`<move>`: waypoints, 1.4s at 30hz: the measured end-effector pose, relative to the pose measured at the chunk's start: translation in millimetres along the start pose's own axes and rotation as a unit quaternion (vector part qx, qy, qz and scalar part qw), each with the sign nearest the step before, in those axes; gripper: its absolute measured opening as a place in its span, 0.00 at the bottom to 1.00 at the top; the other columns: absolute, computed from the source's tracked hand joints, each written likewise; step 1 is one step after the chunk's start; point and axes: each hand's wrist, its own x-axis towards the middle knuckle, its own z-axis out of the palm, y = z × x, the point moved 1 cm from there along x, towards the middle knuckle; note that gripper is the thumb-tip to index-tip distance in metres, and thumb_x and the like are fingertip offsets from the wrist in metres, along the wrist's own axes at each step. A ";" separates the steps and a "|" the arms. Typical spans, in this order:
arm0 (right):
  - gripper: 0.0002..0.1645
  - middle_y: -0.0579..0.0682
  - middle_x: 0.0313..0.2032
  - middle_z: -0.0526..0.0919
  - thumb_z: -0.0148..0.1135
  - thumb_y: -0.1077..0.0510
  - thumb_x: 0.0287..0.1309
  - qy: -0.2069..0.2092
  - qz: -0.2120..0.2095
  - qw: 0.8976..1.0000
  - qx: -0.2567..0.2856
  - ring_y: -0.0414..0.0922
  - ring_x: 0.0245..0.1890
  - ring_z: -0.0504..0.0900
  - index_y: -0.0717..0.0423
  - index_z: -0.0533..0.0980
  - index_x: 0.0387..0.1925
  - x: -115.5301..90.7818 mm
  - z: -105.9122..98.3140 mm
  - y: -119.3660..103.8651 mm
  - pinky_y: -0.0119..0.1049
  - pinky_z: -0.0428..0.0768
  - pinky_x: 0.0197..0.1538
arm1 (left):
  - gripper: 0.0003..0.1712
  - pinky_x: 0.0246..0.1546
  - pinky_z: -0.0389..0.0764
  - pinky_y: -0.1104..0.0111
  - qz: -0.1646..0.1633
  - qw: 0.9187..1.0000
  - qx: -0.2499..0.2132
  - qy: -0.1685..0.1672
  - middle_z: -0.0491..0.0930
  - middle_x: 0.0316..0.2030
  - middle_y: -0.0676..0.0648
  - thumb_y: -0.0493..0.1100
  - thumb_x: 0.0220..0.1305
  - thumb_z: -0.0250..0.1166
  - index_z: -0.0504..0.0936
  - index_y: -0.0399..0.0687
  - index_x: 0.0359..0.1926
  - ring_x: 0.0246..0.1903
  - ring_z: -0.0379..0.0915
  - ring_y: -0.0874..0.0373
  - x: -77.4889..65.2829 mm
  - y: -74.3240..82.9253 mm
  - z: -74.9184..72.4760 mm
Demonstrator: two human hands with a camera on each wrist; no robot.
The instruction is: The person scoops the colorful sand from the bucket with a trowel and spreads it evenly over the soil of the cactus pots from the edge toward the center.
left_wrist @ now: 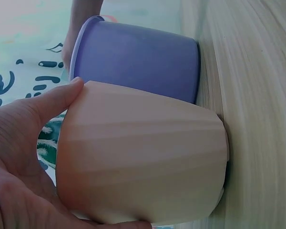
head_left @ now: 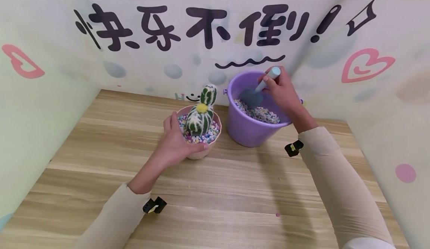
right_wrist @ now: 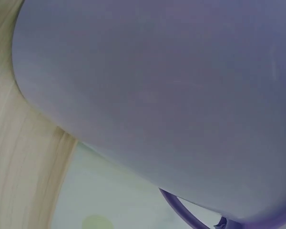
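Note:
My left hand grips the side of a pale pink flowerpot, thumb at the rim on the near side and fingers around the far left. In the pot stands a green cactus with white fuzz and a yellow flower, set among small coloured pebbles. My right hand holds a small blue-grey shovel by its light blue handle. The shovel's blade dips into the coloured pebbles inside a purple bucket, just right of the pot. The right wrist view shows only the bucket's outer wall and part of its handle.
Pot and bucket stand on a wood-grain table near its back edge. A printed cloth backdrop with dark lettering rises right behind them and along both sides. A stray pink pebble lies toward the front.

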 end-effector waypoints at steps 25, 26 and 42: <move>0.12 0.53 0.36 0.79 0.47 0.50 0.73 0.020 0.011 0.999 -0.045 0.47 0.38 0.77 0.54 0.69 0.44 -1.4 -1.9 1.3 0.42 0.80 0.45 | 0.81 0.61 0.67 0.43 0.010 1.000 -0.011 -0.011 0.34 0.74 0.37 0.59 0.41 0.79 0.25 0.45 0.76 0.65 0.56 0.30 4.4 -2.5 -2.2; 0.13 0.53 0.36 0.79 0.47 0.49 0.73 0.023 0.012 0.999 -0.044 0.48 0.38 0.77 0.55 0.69 0.43 -1.2 -2.1 1.0 0.42 0.80 0.44 | 0.81 0.62 0.67 0.43 0.010 1.000 -0.011 -0.011 0.34 0.73 0.37 0.59 0.41 0.79 0.25 0.44 0.76 0.65 0.56 0.31 4.3 -2.7 -2.2; 0.20 0.48 0.26 0.80 0.51 0.47 0.71 0.094 0.044 0.994 0.030 0.43 0.27 0.83 0.62 0.70 0.47 -3.5 -8.3 -1.6 0.32 0.82 0.32 | 0.79 0.64 0.64 0.44 0.023 0.999 -0.007 -0.027 0.34 0.73 0.37 0.59 0.42 0.79 0.28 0.46 0.76 0.66 0.55 0.33 10.6 -4.8 -7.5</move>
